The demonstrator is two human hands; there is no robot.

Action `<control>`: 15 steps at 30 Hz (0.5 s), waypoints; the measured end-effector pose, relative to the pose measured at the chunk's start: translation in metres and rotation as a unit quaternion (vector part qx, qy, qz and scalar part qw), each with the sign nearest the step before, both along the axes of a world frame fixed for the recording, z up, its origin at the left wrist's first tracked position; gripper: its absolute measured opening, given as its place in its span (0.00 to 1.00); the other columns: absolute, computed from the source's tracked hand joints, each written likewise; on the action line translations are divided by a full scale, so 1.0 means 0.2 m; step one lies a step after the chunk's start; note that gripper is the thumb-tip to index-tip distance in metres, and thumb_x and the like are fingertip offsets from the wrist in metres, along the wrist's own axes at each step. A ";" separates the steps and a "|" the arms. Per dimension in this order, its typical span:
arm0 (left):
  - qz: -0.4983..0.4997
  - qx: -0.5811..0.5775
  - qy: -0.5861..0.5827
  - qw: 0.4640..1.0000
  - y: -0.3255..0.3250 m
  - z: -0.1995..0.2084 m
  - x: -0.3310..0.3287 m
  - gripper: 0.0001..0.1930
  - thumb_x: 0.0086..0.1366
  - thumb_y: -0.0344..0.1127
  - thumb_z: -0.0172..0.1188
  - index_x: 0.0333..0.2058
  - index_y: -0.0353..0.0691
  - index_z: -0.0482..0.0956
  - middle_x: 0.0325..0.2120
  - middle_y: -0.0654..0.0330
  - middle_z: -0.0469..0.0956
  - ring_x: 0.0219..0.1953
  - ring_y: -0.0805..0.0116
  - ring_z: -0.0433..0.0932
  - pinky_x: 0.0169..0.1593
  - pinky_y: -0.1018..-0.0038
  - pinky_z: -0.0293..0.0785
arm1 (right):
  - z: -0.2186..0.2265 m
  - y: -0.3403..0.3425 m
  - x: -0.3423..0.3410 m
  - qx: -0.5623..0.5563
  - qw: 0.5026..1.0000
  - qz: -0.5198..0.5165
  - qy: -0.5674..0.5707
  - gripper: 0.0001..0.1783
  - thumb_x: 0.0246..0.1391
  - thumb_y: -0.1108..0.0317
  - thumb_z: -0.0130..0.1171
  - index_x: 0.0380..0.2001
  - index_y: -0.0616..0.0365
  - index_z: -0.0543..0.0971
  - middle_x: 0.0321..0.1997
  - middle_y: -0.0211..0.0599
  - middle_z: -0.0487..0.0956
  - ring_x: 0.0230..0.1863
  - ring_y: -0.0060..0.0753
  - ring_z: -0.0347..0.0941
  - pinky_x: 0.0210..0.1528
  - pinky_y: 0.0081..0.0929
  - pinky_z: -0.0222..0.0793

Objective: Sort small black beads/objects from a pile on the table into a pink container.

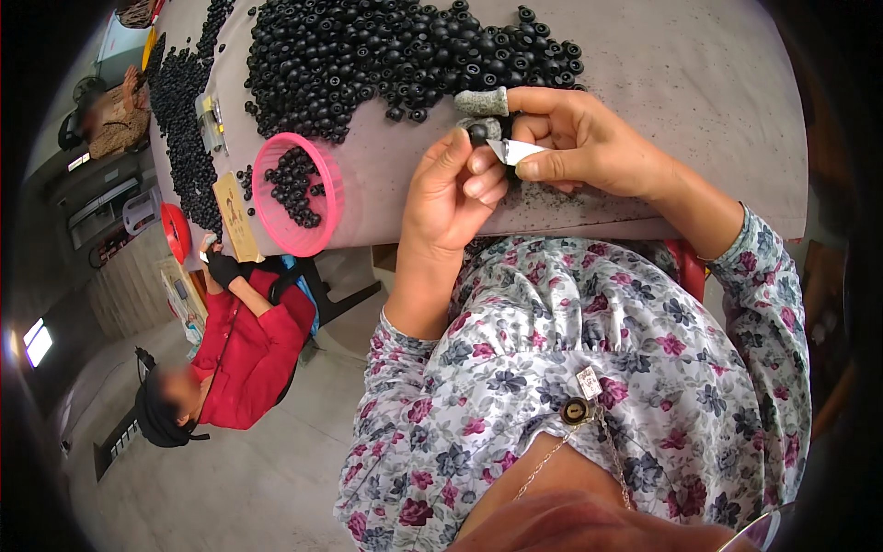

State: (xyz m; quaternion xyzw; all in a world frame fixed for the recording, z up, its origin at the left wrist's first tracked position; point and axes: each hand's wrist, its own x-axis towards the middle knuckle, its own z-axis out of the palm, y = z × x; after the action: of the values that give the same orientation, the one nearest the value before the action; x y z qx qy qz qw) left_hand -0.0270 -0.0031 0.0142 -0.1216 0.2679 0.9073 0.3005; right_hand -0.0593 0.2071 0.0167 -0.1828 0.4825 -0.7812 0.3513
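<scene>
My left hand pinches a small round black part between thumb and fingers, above the table's near edge. In my right hand is a small blade with a white wrapped grip, and its tip meets the black part. A grey finger cot covers my right index fingertip, which is stretched out. A second grey cot shows just below it, close to the black part. Beyond both hands spreads a big heap of similar black parts, many with a ring-shaped hollow.
A pink plastic basket holding some black parts stands left of my hands. Past it lie a tan cardboard piece and another long heap. A person in red sits at the left; another person is farther off. Dark crumbs dot the table.
</scene>
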 end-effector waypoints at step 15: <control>-0.029 0.027 0.023 0.999 -0.01 -0.05 0.02 0.12 0.71 0.42 0.54 0.34 0.40 0.73 0.24 0.67 0.69 0.22 0.79 0.67 0.27 0.80 0.65 | 0.01 0.00 0.00 0.004 1.000 0.009 -0.008 0.24 0.57 0.65 0.62 0.54 0.64 0.73 0.29 0.23 0.76 0.22 0.08 0.63 0.20 0.10 0.55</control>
State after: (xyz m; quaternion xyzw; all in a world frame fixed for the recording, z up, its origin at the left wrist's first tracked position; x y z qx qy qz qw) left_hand -0.0239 -0.0047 0.0051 -0.0847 0.2532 0.9077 0.3237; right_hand -0.0596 0.2072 0.0185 -0.1792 0.4811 -0.7774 0.3634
